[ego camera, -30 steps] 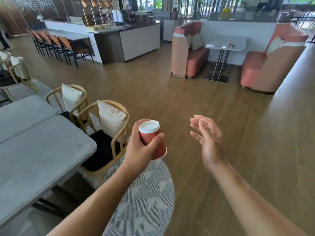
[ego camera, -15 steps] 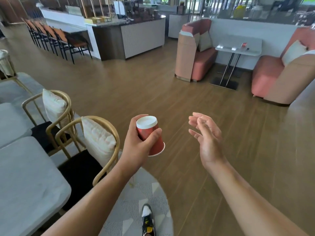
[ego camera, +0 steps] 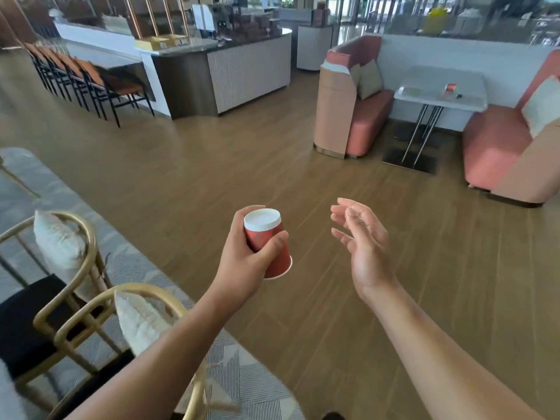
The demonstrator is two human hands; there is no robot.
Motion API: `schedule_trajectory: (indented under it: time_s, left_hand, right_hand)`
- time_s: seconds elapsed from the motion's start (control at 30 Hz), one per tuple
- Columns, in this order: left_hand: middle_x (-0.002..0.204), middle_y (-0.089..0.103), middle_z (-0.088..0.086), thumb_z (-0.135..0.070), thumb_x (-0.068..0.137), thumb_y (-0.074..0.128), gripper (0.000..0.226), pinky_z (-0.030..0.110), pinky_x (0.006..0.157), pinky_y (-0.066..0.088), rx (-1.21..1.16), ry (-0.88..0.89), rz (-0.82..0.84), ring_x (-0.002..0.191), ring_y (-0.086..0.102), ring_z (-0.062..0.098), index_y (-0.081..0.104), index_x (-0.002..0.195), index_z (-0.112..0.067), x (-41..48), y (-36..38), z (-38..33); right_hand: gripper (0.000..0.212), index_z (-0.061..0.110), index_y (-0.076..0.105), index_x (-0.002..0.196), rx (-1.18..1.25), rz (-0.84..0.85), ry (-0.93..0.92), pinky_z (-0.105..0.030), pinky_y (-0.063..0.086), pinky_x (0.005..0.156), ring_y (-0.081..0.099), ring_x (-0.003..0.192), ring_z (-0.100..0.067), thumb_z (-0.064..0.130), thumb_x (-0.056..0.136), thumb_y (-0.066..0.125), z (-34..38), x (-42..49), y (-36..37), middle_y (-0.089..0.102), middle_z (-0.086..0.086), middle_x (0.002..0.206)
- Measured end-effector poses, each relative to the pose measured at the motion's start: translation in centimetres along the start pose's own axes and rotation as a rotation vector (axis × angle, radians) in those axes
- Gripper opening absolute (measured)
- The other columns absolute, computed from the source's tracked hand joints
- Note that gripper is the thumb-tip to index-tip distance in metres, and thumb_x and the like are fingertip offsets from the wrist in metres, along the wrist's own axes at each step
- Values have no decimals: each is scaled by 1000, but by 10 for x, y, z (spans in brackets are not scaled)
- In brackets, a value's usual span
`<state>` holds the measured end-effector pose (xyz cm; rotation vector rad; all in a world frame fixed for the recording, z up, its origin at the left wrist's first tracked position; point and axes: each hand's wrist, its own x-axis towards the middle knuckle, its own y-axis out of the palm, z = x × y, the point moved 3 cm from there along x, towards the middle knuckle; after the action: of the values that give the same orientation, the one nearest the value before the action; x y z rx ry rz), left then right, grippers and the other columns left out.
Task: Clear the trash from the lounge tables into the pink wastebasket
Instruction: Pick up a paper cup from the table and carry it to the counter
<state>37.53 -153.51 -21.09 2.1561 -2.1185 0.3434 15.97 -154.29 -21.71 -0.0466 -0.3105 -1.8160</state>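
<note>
My left hand (ego camera: 250, 257) grips a red paper cup (ego camera: 269, 244), held upside down with its white base on top, over the wooden floor. Beside it, my right hand (ego camera: 362, 248) hangs open with loose fingers and holds nothing. Far ahead on the right, a white lounge table (ego camera: 424, 98) carries another red cup (ego camera: 450, 87) lying on its side and a small dark item (ego camera: 459, 95). No pink wastebasket is in view.
Pink booth sofas (ego camera: 363, 116) (ego camera: 497, 153) flank that white table. Gold-framed chairs with white cushions (ego camera: 78, 316) stand on a patterned rug at the lower left. A bar counter (ego camera: 242, 68) with a row of stools (ego camera: 85, 77) fills the back left. Wooden floor stretches between.
The view has moved forward and right: the grey tables at the left have slid out of frame and the booth table is nearer. Both hands keep their poses, cup still held.
</note>
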Motion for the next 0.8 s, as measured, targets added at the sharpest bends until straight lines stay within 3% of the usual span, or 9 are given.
schedule_trajectory:
  time_s: [0.1, 0.33, 0.53, 0.8]
  left_hand:
    - [107, 68, -24, -36, 84, 79, 44, 16, 82, 55, 0, -10, 6, 97, 68, -1, 57, 122, -38, 61, 8, 23]
    - [108, 68, -25, -36, 84, 79, 45, 16, 81, 56, 6, -16, -15, 97, 68, 0, 57, 123, -38, 233, 44, 74]
    - [109, 68, -23, -52, 77, 77, 46, 18, 82, 56, 15, -6, -78, 98, 68, 1, 57, 118, -49, 393, 69, 87]
    - [110, 68, -21, -52, 75, 77, 46, 17, 82, 56, 15, -6, -132, 98, 69, 2, 57, 116, -49, 565, 67, 130]
  right_hand:
    - [31, 26, 72, 120, 1, 18, 12, -40, 56, 103, 69, 118, -11, 42, 96, 58, -22, 59, 12, 76, 8, 115]
    - [41, 17, 70, 125, 4, 27, 38, -44, 54, 107, 68, 116, -11, 41, 94, 56, -76, 238, 27, 72, -1, 120]
    - [35, 23, 71, 120, -1, 102, 15, -44, 54, 106, 69, 117, -12, 41, 94, 56, -84, 422, 55, 73, 2, 119]
    - [33, 27, 72, 120, 1, 179, 24, -42, 55, 105, 69, 119, -10, 42, 95, 57, -130, 596, 103, 75, 5, 119]
